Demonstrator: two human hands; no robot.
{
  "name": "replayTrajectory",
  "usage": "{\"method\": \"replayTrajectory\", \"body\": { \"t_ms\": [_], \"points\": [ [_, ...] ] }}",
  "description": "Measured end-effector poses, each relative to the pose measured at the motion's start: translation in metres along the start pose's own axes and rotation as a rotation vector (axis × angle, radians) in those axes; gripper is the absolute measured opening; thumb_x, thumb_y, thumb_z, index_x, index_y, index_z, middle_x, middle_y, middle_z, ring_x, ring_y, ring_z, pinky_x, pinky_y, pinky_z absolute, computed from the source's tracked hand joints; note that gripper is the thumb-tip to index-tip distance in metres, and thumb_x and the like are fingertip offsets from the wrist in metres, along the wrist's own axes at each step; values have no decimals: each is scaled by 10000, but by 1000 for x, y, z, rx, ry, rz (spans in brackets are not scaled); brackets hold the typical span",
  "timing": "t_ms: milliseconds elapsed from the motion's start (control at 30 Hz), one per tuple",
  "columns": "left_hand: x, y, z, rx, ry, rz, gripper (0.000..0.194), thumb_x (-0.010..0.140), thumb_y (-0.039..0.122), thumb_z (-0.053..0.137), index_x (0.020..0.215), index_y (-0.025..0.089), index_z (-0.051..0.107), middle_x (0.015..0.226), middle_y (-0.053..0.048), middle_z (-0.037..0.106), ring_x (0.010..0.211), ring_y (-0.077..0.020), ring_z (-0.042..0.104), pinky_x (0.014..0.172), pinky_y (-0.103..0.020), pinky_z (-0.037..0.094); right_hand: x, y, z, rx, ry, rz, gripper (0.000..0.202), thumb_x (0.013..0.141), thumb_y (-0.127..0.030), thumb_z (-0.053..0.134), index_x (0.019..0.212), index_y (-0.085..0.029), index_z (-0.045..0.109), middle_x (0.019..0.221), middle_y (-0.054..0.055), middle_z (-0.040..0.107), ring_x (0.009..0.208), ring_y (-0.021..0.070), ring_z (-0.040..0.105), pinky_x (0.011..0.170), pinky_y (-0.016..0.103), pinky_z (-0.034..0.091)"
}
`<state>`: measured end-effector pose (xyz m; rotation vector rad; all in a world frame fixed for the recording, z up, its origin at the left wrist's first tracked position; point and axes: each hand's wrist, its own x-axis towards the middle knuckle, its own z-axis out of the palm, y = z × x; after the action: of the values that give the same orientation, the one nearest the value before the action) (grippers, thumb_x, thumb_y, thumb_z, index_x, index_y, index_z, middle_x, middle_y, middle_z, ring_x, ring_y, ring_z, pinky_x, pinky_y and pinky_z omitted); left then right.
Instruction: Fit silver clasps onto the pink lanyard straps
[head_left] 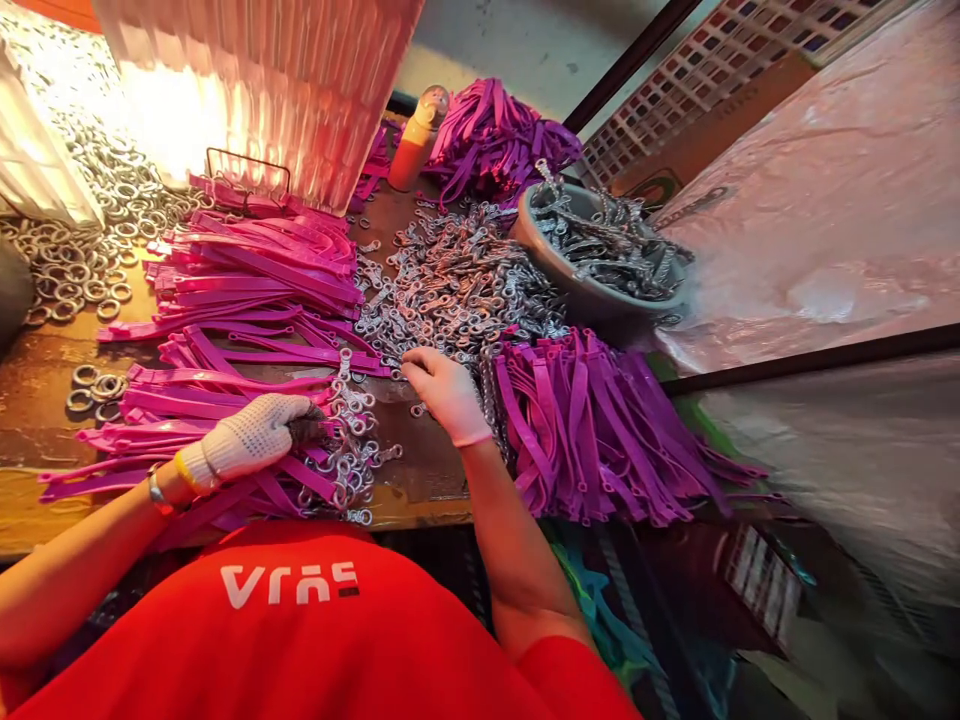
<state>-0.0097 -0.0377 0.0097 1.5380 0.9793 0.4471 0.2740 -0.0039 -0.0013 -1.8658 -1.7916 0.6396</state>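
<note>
My left hand (259,435), in a white dotted glove with dark fingertips, is curled closed over the near bundle of pink straps (172,400). Metal clips (349,470) hang on the right ends of these straps, just beside its fingers. My right hand (444,390), in a pale glove, has thumb and finger pinched together at the front edge of a heap of metal clips (457,280). A small metal clip (393,364) shows at its fingertips, by the end of a pink strap. Part of the grip is hidden.
More straps (255,270) lie behind my left hand. Purple straps (585,430) hang over the table edge at right, below a grey bucket (540,235) of metal pieces. Metal rings (71,265) lie far left. A bottle (411,150) and another purple strap pile (502,140) stand behind.
</note>
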Motion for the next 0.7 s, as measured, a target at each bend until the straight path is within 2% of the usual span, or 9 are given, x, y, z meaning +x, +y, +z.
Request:
{"method": "replayTrajectory", "body": {
  "t_ms": [100,167,233,300,367,467,533,633,700],
  "points": [
    [-8,8,1,-141,134,-19,323,836,389,675,1050,157,741,890,-58,738,700,-156,632,611,-229,487,28,7,8,-186,39,-38,268,914,-235,513,1080,-181,718,1078,71,742,1010,202,651,920,304,454],
    [-8,16,-1,-353,206,-115,367,849,440,684,1077,156,731,769,-33,700,491,-82,495,437,-184,374,43,7,14,-325,21,-66,285,931,-245,520,1140,-174,701,1126,99,728,1053,220,641,925,310,449],
    [-4,25,-4,-666,208,-235,413,871,478,661,1103,140,713,709,-26,670,398,-46,367,348,-165,267,54,3,22,-479,-19,-78,297,944,-278,529,1170,-167,688,1122,126,717,1048,244,638,890,319,451],
    [2,32,-8,-947,172,-328,468,899,511,617,1124,108,696,759,-68,695,413,-56,425,345,-158,314,61,0,30,-593,-53,-75,294,957,-286,514,1150,-157,695,1093,152,708,1012,264,641,848,330,448],
    [5,34,-10,-1105,115,-391,517,927,538,561,1133,80,683,848,-126,726,472,-89,536,379,-171,403,65,-2,36,-629,-74,-72,291,968,-269,484,1105,-150,711,1064,167,700,976,269,643,823,337,442],
    [5,30,-10,-1178,32,-434,532,942,540,525,1165,81,676,955,-169,745,509,-117,603,406,-190,457,65,-1,37,-600,-69,-77,299,971,-246,463,1068,-150,729,1058,168,693,978,267,637,827,337,445],
    [1,24,-9,-1177,22,-457,462,945,469,541,1169,93,688,1006,-176,750,536,-122,626,445,-197,490,58,0,34,-508,-3,-100,307,967,-220,452,1071,-147,731,1083,163,694,1020,267,631,869,344,454],
    [-3,17,-5,-1110,90,-486,291,901,251,590,1121,115,724,1005,-149,761,553,-100,618,502,-181,511,35,-7,28,-213,97,-204,322,972,-204,434,1147,-156,701,1133,128,712,1059,242,641,955,350,464],
    [-4,15,-1,-1047,129,-471,263,843,167,625,1077,137,744,971,-121,766,544,-83,592,491,-163,487,12,-20,25,-23,80,-295,329,986,-225,430,1213,-190,666,1154,89,721,1060,216,654,980,346,474]
  ]
}}
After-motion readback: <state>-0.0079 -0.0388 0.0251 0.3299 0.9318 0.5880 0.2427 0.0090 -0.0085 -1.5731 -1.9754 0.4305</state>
